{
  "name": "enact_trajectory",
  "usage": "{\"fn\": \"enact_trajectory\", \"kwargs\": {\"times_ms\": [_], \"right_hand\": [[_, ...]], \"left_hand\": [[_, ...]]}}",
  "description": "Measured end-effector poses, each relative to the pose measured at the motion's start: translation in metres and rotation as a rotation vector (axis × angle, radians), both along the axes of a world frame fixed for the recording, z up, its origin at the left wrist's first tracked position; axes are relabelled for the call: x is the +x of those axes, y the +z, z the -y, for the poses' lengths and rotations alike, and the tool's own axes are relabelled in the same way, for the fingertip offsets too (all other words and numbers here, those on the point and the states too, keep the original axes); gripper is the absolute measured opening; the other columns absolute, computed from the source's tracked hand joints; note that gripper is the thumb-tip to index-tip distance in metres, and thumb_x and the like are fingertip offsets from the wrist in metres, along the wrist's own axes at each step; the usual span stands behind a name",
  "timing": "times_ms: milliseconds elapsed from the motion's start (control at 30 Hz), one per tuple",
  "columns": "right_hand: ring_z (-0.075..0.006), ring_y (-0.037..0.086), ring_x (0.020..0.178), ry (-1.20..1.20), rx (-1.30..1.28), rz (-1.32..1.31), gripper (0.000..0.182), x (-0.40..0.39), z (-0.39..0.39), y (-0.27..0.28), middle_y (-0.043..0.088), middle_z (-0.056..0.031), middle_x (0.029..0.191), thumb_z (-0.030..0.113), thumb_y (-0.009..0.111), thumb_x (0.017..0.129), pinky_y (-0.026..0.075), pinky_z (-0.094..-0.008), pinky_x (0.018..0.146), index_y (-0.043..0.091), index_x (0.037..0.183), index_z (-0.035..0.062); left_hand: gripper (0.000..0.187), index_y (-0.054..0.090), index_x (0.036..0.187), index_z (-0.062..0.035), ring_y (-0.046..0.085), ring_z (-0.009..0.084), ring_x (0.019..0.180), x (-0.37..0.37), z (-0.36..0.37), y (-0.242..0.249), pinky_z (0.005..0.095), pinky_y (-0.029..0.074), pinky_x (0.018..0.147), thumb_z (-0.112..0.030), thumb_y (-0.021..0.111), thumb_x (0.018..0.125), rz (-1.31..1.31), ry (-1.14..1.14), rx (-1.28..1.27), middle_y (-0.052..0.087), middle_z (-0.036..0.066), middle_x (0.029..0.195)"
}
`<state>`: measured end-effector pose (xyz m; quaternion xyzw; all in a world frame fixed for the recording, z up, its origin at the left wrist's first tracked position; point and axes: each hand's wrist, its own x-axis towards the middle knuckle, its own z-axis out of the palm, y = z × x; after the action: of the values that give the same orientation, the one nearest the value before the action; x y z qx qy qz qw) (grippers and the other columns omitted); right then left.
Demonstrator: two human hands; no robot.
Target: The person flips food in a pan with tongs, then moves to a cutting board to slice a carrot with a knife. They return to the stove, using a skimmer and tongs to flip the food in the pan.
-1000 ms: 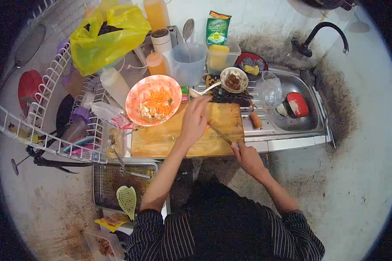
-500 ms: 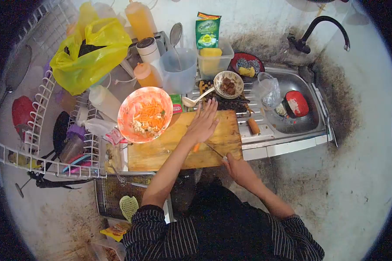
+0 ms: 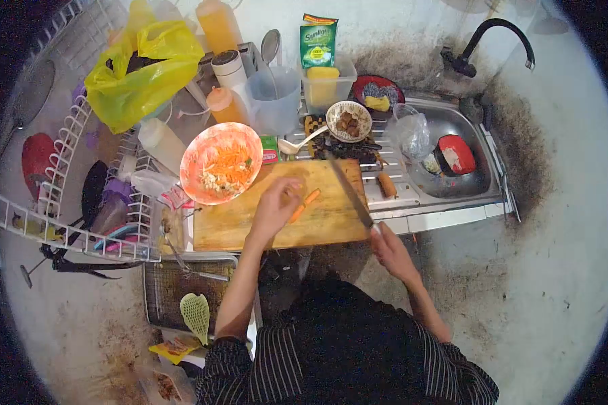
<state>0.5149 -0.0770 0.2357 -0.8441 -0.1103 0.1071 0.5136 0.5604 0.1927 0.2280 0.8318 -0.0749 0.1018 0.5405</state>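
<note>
My right hand is wrapped round the handle of a kitchen knife. Its long blade points up and to the left over the right end of the wooden cutting board. A piece of carrot lies slanted on the board, left of the blade. Just left of that carrot is my left hand, its fingers bent but apart, with nothing seen in them. At the board's upper left stands an orange-and-white bowl holding carrot strips and pale chopped bits.
Another carrot piece lies on the drainboard beside the sink. Behind the board are a ladle, a small patterned bowl of brown chunks and a plastic jug. A white dish rack stands left.
My left hand has pulled back from the board's top and bent its fingers, uncovering the carrot piece. The knife has lifted and swung rightward, with my right hand moving slightly right.
</note>
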Motion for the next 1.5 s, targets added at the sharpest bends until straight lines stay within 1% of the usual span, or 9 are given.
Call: {"fn": "enact_trajectory", "kwargs": {"times_ms": [167,267,467,700,767,900,1067,1167,1500], "right_hand": [[-0.0016,0.027,0.043,-0.081,0.250,-0.247,0.027,-0.002,0.014,0.007,0.033,0.0063,0.058,0.036,0.037,0.093,0.022,-0.0183,0.037,0.041,0.081,0.0120],[-0.0016,0.026,0.043,-0.080,0.286,-0.279,0.025,-0.004,0.019,0.006,0.033,0.0063,0.058,0.035,0.037,0.094,0.021,-0.0183,0.036,0.041,0.082,0.0126],[-0.0030,0.029,0.045,-0.148,0.342,-0.400,0.025,-0.016,0.025,0.009,0.037,0.0052,0.060,0.034,0.038,0.093,0.023,-0.0190,0.038,0.043,0.083,0.0119],[-0.0035,0.031,0.043,-0.085,0.210,-0.215,0.025,-0.023,0.032,-0.013,0.040,0.0040,0.061,0.034,0.039,0.093,0.025,-0.0198,0.037,0.045,0.090,0.0097],[-0.0125,0.042,0.044,-0.054,0.000,0.023,0.026,-0.023,0.032,-0.016,0.047,-0.0031,0.061,0.033,0.041,0.092,0.032,-0.0267,0.040,0.045,0.093,0.0069],[-0.0408,0.057,0.067,-0.079,-0.355,0.101,0.030,-0.025,0.016,-0.005,0.057,-0.0264,0.070,0.029,0.040,0.091,0.044,-0.0470,0.055,0.047,0.095,0.0002],[-0.0435,0.055,0.066,-0.013,-0.435,0.106,0.027,-0.020,-0.007,-0.005,0.055,-0.0272,0.066,0.025,0.039,0.091,0.041,-0.0518,0.056,0.044,0.094,-0.0010],[-0.0441,0.055,0.068,0.008,-0.464,0.082,0.026,-0.012,-0.027,-0.002,0.054,-0.0275,0.067,0.024,0.038,0.091,0.041,-0.0524,0.057,0.043,0.093,-0.0014],[-0.0444,0.057,0.065,0.025,-0.440,0.163,0.031,-0.010,-0.044,-0.015,0.057,-0.0274,0.068,0.027,0.036,0.091,0.046,-0.0520,0.057,0.042,0.097,-0.0032]], "left_hand": [[0.037,0.054,0.110,-0.0075,0.055,0.0267,0.091,0.026,-0.005,0.000,0.0322,0.045,0.079,-0.008,0.061,0.075,-0.078,-0.412,0.450,0.055,0.012,0.101],[0.026,0.061,0.092,-0.0065,0.055,0.0265,0.085,0.052,-0.008,-0.005,0.0362,0.044,0.073,-0.014,0.067,0.069,0.137,-0.510,0.511,0.056,0.010,0.087],[0.034,0.063,0.092,-0.0110,0.056,0.0245,0.084,0.056,0.001,-0.002,0.0362,0.044,0.068,-0.028,0.071,0.063,0.010,-0.574,0.627,0.057,0.007,0.085],[0.041,0.062,0.093,-0.0080,0.058,0.0247,0.069,0.033,0.020,-0.002,0.0354,0.045,0.064,-0.037,0.070,0.065,-0.071,-0.164,0.498,0.058,0.005,0.073],[0.045,0.061,0.096,-0.0070,0.058,0.0250,0.065,0.031,0.022,-0.016,0.0355,0.045,0.063,-0.038,0.071,0.065,-0.045,-0.077,0.448,0.058,0.004,0.072],[0.042,0.058,0.099,-0.0044,0.058,0.0256,0.073,0.021,0.021,-0.015,0.0356,0.045,0.067,-0.034,0.067,0.070,-0.080,0.061,0.465,0.059,0.008,0.083],[0.024,0.054,0.100,-0.0019,0.054,0.0293,0.089,0.025,0.016,0.004,0.0358,0.042,0.078,-0.019,0.052,0.083,0.318,0.250,0.143,0.055,0.014,0.096],[0.022,0.052,0.102,-0.0020,0.052,0.0312,0.093,0.051,0.028,0.020,0.0362,0.040,0.083,-0.015,0.046,0.086,0.428,0.134,0.153,0.055,0.014,0.097],[0.047,0.038,0.124,0.0044,0.020,0.0263,0.130,0.103,0.057,-0.023,0.0466,0.013,0.106,-0.027,0.038,0.089,0.236,-0.263,0.646,0.032,0.014,0.135]]}}
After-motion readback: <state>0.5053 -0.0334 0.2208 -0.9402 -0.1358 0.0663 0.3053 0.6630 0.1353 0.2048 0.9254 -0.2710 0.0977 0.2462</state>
